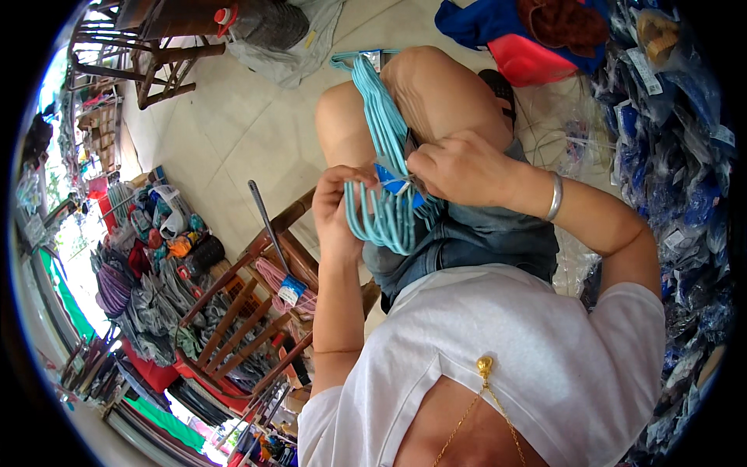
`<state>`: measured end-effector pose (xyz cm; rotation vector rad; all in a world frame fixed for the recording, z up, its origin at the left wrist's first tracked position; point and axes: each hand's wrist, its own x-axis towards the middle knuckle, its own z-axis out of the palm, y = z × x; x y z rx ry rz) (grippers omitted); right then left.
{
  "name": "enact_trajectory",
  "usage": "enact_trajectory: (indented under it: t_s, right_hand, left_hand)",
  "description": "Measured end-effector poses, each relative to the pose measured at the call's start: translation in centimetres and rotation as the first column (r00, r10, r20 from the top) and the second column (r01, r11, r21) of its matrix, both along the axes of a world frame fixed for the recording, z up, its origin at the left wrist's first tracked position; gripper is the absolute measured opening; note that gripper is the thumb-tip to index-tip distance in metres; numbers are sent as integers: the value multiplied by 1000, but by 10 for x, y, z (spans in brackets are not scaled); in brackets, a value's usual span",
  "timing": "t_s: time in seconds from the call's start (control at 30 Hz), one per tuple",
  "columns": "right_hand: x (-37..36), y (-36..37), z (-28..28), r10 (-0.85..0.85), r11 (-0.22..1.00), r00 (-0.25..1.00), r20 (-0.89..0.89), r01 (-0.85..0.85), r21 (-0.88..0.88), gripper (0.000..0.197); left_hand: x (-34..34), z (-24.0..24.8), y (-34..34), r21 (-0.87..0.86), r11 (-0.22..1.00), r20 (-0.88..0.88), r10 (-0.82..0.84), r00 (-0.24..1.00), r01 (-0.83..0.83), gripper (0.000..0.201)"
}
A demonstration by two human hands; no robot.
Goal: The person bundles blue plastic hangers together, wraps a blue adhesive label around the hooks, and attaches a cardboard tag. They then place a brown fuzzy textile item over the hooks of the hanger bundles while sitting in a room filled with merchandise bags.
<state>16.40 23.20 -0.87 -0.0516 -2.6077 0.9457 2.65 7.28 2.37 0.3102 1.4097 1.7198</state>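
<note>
A bundle of light-blue clothes hangers [381, 117] lies lengthwise over my lap, its curved hooks [385, 226] pointing back towards my body. A blue card label [391, 179] and a thin pale tie [405, 184] sit around the bundle's neck. My left hand [342, 204] is closed on the left side of the hangers, beside the hooks. On the other side, my right hand [459, 167] has its fingers pinched together against the neck, right by the tie. What lies between those fingertips is hidden.
To the left stands a wooden chair [233, 315] holding a pink hanger bundle [284, 284] and a dark rod [268, 226]. Wrapped goods pile up along the right [677, 218]. A large plastic bottle [268, 27] and a red-and-blue heap [537, 47] are on the tiled floor ahead.
</note>
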Motion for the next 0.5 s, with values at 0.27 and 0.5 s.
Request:
enact_trajectory:
  t_s: [0.27,0.5]
  right_hand:
    - [14,7,15,-207,825,977,55,205,-527,23]
    - [14,-16,19,-234,674,972,37,190,-714,30]
  left_hand:
    - [29,21,-35,-204,918,-392,-394,831,339,85]
    - [29,36,-14,-61,935,-409,-343,846,350,36]
